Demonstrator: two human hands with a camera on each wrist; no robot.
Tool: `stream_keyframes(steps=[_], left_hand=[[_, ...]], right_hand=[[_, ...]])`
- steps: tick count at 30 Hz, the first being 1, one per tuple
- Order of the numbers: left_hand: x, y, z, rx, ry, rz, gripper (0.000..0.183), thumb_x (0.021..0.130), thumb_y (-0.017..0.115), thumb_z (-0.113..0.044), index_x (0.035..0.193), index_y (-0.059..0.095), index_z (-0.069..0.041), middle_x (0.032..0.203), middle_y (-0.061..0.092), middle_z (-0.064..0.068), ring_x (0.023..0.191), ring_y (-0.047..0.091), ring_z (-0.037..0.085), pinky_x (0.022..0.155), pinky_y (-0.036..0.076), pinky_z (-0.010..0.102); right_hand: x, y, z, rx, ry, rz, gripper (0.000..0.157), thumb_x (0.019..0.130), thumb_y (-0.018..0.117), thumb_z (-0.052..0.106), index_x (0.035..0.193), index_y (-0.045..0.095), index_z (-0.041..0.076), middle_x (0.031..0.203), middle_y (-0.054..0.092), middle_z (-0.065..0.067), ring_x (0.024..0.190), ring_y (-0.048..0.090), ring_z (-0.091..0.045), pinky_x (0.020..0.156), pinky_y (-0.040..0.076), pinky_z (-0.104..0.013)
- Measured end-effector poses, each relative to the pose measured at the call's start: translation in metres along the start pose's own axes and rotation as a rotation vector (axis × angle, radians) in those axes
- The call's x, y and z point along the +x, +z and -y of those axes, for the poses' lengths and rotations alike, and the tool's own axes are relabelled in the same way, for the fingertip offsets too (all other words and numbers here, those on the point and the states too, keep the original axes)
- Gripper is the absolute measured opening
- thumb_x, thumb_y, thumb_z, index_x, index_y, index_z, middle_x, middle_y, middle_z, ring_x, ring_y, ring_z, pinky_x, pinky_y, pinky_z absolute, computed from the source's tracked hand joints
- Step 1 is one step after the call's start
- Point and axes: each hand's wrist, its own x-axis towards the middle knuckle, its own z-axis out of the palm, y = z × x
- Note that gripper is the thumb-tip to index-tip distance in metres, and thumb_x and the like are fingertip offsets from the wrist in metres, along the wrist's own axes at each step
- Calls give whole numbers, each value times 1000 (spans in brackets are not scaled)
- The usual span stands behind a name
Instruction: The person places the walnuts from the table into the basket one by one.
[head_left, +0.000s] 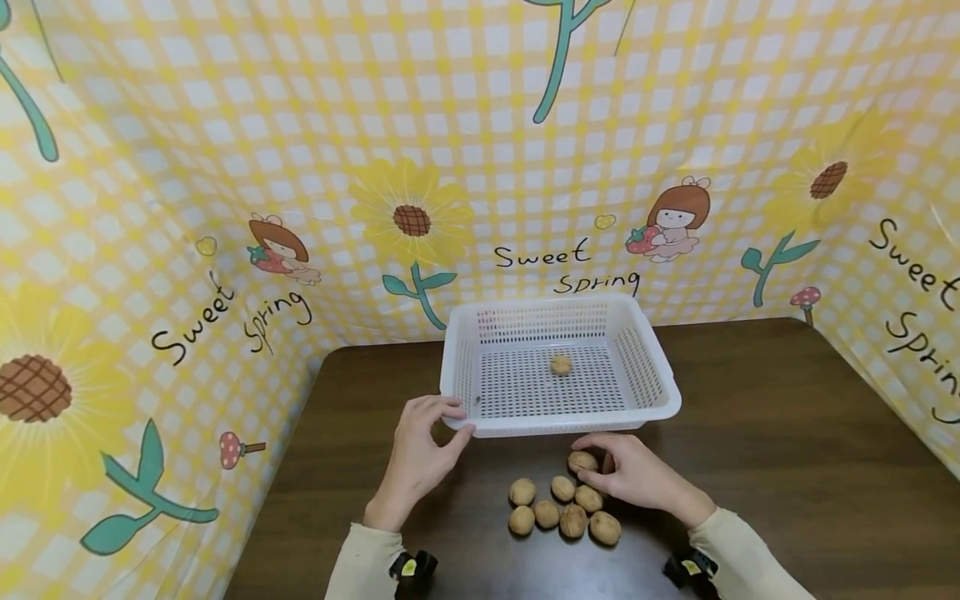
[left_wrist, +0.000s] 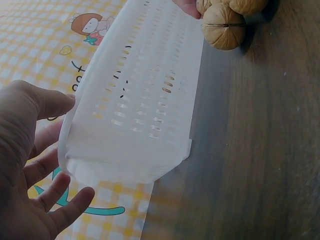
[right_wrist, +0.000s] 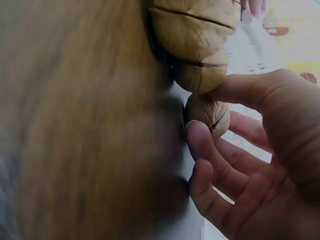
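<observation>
A white plastic basket (head_left: 660, 410) with slotted walls stands at the back of the table, and a single walnut (head_left: 561, 365) lies on its floor. My left hand (head_left: 422, 450) holds the basket's near left corner, thumb and fingers on either side of the rim (left_wrist: 67, 125). In front of the basket, my right hand (head_left: 637, 471) pinches a walnut (right_wrist: 207, 116) between thumb and fingers. That walnut is at the far edge of a loose group of several walnuts (head_left: 573, 521) on the table, close beside its neighbours.
The dark wooden table (head_left: 750, 417) carries the basket and nuts. Behind it and along both sides hangs a yellow checked cloth (head_left: 300, 125) with sunflowers and lettering. Dark straps (head_left: 412, 571) sit on both wrists.
</observation>
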Motion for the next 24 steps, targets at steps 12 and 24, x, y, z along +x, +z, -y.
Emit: stream_keyframes(steps=[12,24], left_hand=[[3,2,-1,-6,-4,3,14,89,87,-18,101,80,-15,127,75,2,128,56,29,106,46,57],[-1,1,1,0,7,-7,15,88,88,-18,100,79,-16,126,76,2,127,57,29,104,47,55]], right_hand=[[0,-5,-9,11,51,-15,41,94,83,23,129,72,7,100,76,2,74,63,1,64,53,-25],[-3,-11,-2,58,62,-10,40,97,80,28,128,73,5,94,78,1,70,66,0,59,54,-25]])
